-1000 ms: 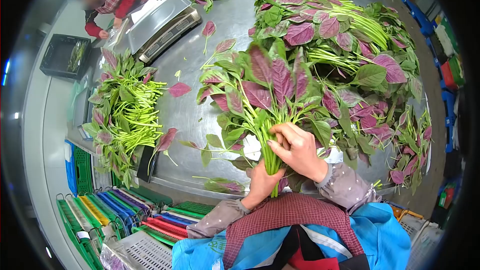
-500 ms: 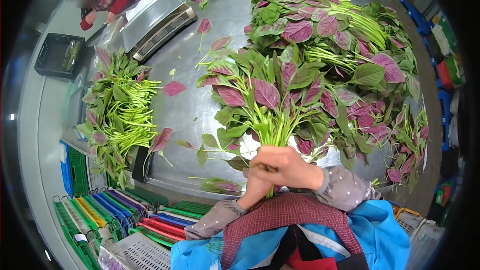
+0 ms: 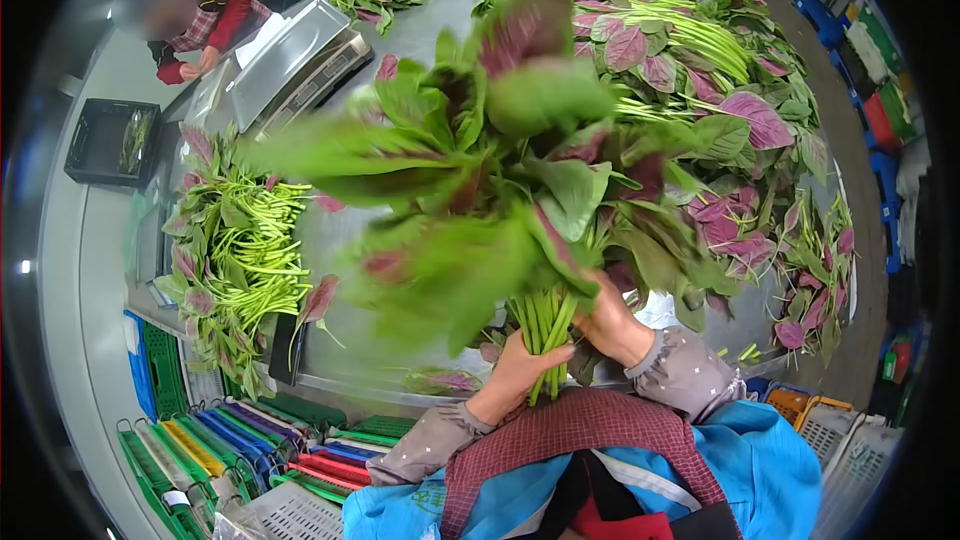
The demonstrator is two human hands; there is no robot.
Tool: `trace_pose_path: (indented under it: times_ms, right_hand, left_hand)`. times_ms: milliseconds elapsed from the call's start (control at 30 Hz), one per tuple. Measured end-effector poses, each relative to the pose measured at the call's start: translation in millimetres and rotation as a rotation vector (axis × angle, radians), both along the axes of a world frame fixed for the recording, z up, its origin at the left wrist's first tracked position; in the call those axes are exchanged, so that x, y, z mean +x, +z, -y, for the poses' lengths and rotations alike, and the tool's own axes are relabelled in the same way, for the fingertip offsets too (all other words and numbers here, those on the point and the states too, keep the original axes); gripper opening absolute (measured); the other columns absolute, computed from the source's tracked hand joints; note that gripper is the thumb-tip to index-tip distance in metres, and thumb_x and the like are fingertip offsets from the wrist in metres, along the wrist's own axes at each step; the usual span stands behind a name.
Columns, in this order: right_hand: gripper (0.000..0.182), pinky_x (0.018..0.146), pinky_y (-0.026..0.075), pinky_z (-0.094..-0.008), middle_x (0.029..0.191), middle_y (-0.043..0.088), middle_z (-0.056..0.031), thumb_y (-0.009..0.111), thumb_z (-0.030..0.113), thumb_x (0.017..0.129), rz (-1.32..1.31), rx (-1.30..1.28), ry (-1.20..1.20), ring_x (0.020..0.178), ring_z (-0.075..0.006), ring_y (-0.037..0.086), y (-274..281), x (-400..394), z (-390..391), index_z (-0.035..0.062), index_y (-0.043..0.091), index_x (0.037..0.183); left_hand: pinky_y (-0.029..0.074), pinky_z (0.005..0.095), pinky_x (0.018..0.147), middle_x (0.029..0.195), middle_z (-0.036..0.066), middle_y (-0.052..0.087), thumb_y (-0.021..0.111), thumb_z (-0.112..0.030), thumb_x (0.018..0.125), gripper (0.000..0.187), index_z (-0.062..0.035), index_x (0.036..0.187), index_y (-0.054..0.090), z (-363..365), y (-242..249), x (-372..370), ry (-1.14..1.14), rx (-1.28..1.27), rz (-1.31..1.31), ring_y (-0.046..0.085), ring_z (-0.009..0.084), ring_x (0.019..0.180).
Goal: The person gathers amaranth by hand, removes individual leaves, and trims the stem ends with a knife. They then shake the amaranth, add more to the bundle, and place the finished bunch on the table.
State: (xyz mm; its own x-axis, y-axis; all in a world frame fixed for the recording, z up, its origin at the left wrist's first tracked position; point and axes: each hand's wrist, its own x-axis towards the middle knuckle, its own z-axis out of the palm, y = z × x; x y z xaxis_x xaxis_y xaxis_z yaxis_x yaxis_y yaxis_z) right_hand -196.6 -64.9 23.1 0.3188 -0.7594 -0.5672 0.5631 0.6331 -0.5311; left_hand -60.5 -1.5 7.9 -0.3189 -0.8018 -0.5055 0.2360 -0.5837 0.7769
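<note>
A large bunch of amaranth, green and purple-red leaves on pale green stems, stands upright close to my apron. My left hand is wrapped around the lower stems, thumb across the front. Higher up, my right hand grips the bunch's right side, its fingertips partly hidden by leaves. The bunch's leaves are smeared by motion on the left. Behind and to the right lies a big pile of amaranth on the metal table.
More amaranth lies along the table's left edge, below a weighing scale. A black crate stands at far left, near another person. Colourful crates stack at lower left. Blue crates line the right.
My right hand has moved off the stem grip over my left hand to the bunch's right side. The bunch has risen closer to the camera, its leaves swinging and spreading left.
</note>
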Motion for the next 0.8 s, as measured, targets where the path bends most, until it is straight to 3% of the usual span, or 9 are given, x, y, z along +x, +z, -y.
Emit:
trace_pose_path:
  times_ms: [133, 267, 400, 500, 567, 633, 700, 767, 800]
  right_hand:
    - [0.034, 0.049, 0.042, -0.0284, 0.087, 0.059, -0.0088, 0.031, 0.033, 0.089, 0.127, 0.168, 0.127, 0.065, -0.0181, 0.055, -28.9, -11.2, -5.6, 0.0073, 0.046, 0.106]
    - [0.036, 0.049, 0.040, -0.0299, 0.088, 0.058, -0.0087, 0.035, 0.038, 0.088, 0.236, 0.098, 0.204, 0.066, -0.0180, 0.054, -35.1, -21.2, -7.5, 0.0077, 0.046, 0.105]
    - [0.036, 0.048, 0.039, -0.0300, 0.092, 0.057, -0.0083, 0.034, 0.038, 0.088, 0.161, 0.095, 0.198, 0.068, -0.0178, 0.053, -23.3, -20.0, -6.5, 0.0081, 0.046, 0.106]
    - [0.035, 0.059, 0.045, -0.0306, 0.100, 0.057, -0.0097, 0.037, 0.032, 0.088, 0.195, 0.061, 0.205, 0.080, -0.0189, 0.056, -24.9, -22.0, -10.5, 0.0067, 0.045, 0.111]
    - [0.035, 0.077, 0.047, -0.0324, 0.107, 0.055, -0.0109, 0.042, 0.023, 0.087, 0.101, 0.031, 0.117, 0.094, -0.0200, 0.055, -27.8, -20.1, -18.3, 0.0050, 0.042, 0.118]
    - [0.039, 0.090, 0.042, -0.0339, 0.112, 0.054, -0.0117, 0.045, 0.020, 0.088, 0.098, 0.024, 0.177, 0.103, -0.0202, 0.052, -32.6, -21.8, -24.7, 0.0037, 0.040, 0.123]
    - [0.030, 0.065, 0.046, -0.0299, 0.098, 0.057, -0.0068, 0.050, 0.026, 0.088, -0.022, -0.057, 0.224, 0.082, -0.0156, 0.056, -34.9, -16.6, -28.5, 0.0061, 0.049, 0.110]
    - [0.031, 0.062, 0.046, -0.0260, 0.090, 0.058, -0.0048, 0.051, 0.027, 0.088, -0.149, -0.022, 0.357, 0.076, -0.0118, 0.055, -20.2, -17.4, -23.2, 0.0042, 0.050, 0.109]
    - [0.033, 0.055, 0.044, -0.0240, 0.086, 0.058, -0.0037, 0.054, 0.028, 0.087, -0.267, -0.296, 0.283, 0.070, -0.0095, 0.053, -25.6, -10.6, -22.1, 0.0033, 0.051, 0.107]
  left_hand:
    - [0.050, 0.0297, 0.074, 0.105, 0.011, 0.057, 0.055, -0.019, 0.086, 0.036, -0.0004, 0.115, 0.046, -5.6, -7.8, 7.2, -0.077, 0.254, -0.297, 0.058, 0.0171, 0.088]
    - [0.048, 0.0363, 0.082, 0.110, 0.016, 0.055, 0.047, -0.033, 0.088, 0.046, 0.0011, 0.119, 0.044, -5.0, -20.6, 9.6, -0.063, 0.269, -0.450, 0.058, 0.0249, 0.094]
    - [0.048, 0.0365, 0.083, 0.110, 0.016, 0.056, 0.046, -0.030, 0.089, 0.043, 0.0010, 0.119, 0.043, 1.3, -11.4, 9.2, -0.049, 0.340, -0.346, 0.058, 0.0250, 0.094]
    - [0.046, 0.0353, 0.085, 0.110, 0.014, 0.055, 0.045, -0.025, 0.090, 0.040, 0.0001, 0.121, 0.041, -7.1, -11.5, 12.9, -0.028, 0.262, -0.302, 0.057, 0.0232, 0.097]
    - [0.044, 0.0334, 0.086, 0.110, 0.011, 0.054, 0.046, -0.023, 0.090, 0.040, -0.0007, 0.123, 0.038, -16.6, -6.6, 19.3, -0.099, 0.116, -0.040, 0.054, 0.0209, 0.099]
    - [0.043, 0.0319, 0.087, 0.111, 0.010, 0.053, 0.047, -0.022, 0.090, 0.040, -0.0011, 0.124, 0.037, -20.1, 0.5, 18.8, -0.122, 0.080, 0.048, 0.053, 0.0193, 0.101]
    - [0.044, 0.0336, 0.086, 0.111, 0.011, 0.053, 0.048, -0.020, 0.089, 0.042, -0.0002, 0.124, 0.036, -17.1, 1.7, 15.7, -0.105, 0.159, -0.117, 0.054, 0.0213, 0.100]
    - [0.045, 0.0342, 0.085, 0.108, 0.011, 0.054, 0.051, -0.019, 0.088, 0.041, 0.0003, 0.122, 0.038, -8.1, 14.0, 9.4, -0.106, 0.251, -0.268, 0.054, 0.0219, 0.098]
    - [0.046, 0.0347, 0.084, 0.105, 0.012, 0.055, 0.053, -0.017, 0.086, 0.041, 0.0008, 0.120, 0.040, -5.9, 18.1, 7.3, -0.107, 0.344, -0.420, 0.055, 0.0225, 0.096]
